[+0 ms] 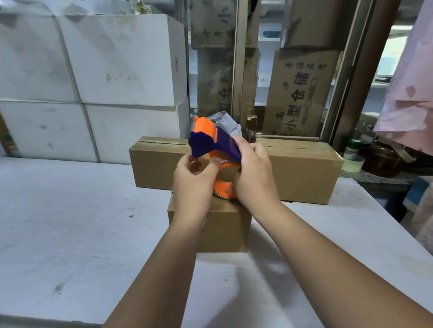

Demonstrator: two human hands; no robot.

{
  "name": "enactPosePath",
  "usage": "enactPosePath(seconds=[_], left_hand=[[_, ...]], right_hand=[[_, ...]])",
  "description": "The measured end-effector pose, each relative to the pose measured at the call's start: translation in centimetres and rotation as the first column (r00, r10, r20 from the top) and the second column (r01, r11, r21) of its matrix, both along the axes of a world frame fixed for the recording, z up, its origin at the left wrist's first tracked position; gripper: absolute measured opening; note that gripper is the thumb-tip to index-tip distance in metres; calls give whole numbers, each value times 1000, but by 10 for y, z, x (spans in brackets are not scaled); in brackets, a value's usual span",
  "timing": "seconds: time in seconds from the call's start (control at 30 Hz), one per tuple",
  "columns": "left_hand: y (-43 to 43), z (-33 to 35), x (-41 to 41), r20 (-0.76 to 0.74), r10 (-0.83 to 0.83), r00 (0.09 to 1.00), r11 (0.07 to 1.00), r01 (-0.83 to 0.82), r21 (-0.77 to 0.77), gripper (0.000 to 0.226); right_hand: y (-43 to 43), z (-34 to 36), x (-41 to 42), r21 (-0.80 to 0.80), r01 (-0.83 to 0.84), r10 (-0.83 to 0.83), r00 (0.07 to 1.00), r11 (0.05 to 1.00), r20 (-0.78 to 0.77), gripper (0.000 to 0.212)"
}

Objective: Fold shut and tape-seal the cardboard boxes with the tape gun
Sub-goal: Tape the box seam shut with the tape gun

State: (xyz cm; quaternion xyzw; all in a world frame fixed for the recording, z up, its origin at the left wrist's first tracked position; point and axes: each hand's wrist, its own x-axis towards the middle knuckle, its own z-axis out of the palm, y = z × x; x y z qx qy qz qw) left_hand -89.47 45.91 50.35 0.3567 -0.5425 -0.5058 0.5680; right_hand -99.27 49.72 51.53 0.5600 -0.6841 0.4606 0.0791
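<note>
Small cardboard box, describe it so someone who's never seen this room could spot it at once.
Start at the white table and find the long cardboard box lying across its far side. The small cardboard box sits in front of that, nearer the person, below the orange and blue tape gun. It is the shorter, squatter of the two.

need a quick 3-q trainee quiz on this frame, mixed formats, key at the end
1. True or false: the tape gun lies untouched on the table.
2. Relative to the long box, the small box sits: A) behind it B) in front, nearer the person C) on top of it.
3. Fill in: the tape gun is blue and ____.
Key: 1 false; 2 B; 3 orange.
</note>
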Motion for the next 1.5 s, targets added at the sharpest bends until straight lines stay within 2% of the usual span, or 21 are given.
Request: enactPosePath(seconds=[0.17, 0.3, 0.47, 0.6, 0.7, 0.87, 1.07, 1.23, 1.37, 1.43, 1.5], left_hand=[[-3, 0, -9, -168, 119, 979, 984, -94, 151, 25], [-9, 1, -1, -187, 190, 964, 968, -152, 199, 10], [-20, 3, 13, -217, 80, 973, 959, -15, 284, 18], [-21, 1, 20, -94, 57, 994, 971, -33, 237, 13], [-21, 1, 25, 0, 118, 993, 977, -116, 179, 18], [-22, 2, 35, 5, 121, 993, 982, -121, 146, 16], [-28, -5, 54, 114, 95, 989, 986, -110, 126, 18], [-29, -13, 63, 199, 181, 963, 975, -203, 94, 18], [-26, -18, 63, 190, 219, 957, 967, -239, 85, 18], [-25, -19, 61, 223, 254, 941, 961, -272, 49, 20], [-21, -18, 58, 323, 304, 896, 950, -312, -30, 24]], right_hand=[[-4, 1, 3, 46, 29, -26, 997, 999, -79, 62], [-5, -1, 2, 36, 45, -42, 996, 998, -82, 62], [-1, 0, -1, 42, 35, -33, 998, 999, -44, 64], [0, -1, -1, 35, 23, -22, 999, 999, -33, 65], [0, -2, -3, 29, 18, -18, 1000, 999, -23, 70], [1, 2, -8, 82, -26, 26, 1000, 996, 1, 70], [-1, 12, -1, 124, -143, 139, 990, 982, 38, 70], [-3, 14, 4, 151, -172, 165, 985, 973, 58, 66], [-6, 16, 5, 182, -197, 186, 980, 963, 72, 66], [-9, 15, 5, 153, -205, 186, 974, 967, 126, 66], [-10, 12, 5, 94, -204, 178, 957, 974, 230, 64]])
